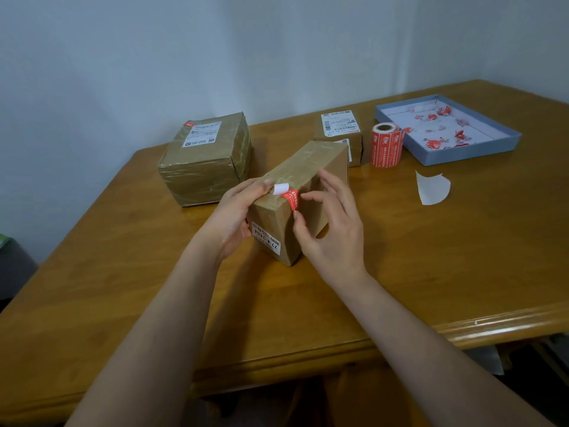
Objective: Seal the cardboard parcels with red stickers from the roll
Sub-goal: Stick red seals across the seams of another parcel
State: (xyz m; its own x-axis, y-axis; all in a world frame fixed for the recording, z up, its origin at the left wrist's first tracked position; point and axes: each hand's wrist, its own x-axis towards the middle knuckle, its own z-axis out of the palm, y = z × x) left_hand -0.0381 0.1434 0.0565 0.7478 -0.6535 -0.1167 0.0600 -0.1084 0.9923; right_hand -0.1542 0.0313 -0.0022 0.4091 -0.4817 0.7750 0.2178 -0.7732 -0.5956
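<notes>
Both bare forearms are being extended forward. The left hand (235, 215) is being cupped, the right hand (331, 229) spread, fingers loosely curved.

Your long parcel (303, 192) lies centre, red sticker (291, 197) half-wrapped over its near top edge; sticker roll (386, 144) upright at 2 o'clock.
</notes>
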